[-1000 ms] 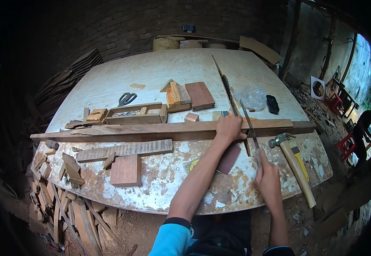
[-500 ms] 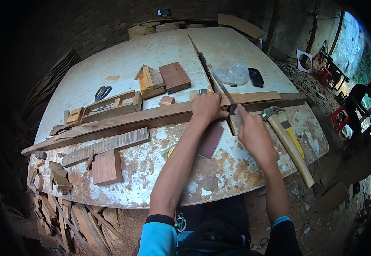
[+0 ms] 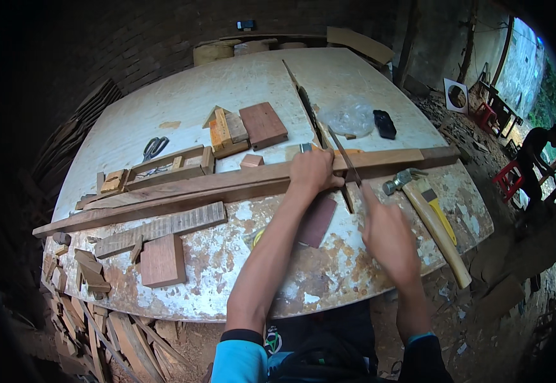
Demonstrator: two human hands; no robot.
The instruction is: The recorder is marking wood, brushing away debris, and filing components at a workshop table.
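Long wooden beams lie across the worktable. My left hand is closed over them near the middle, thumb toward the right, next to the table's slot. A small silvery piece shows just beyond its knuckles. In my right hand is a long, narrow metal blade, slanting away over the beams; its handle is hidden in my fist, and I cannot tell its exact kind. A toothed dark blade stands in the slot beyond. Under my left wrist lies a reddish-brown flat sheet.
A hammer lies beside my right hand, over a yellow-handled tool. Farther back are a clear plastic bag, a black object, wood blocks, scissors and a wooden tray. Another person bends at far right.
My right hand has drawn the narrow blade back toward me. My left hand stays on the beams. The right stretch of the beams shows a darker face, and the whole view has shifted slightly.
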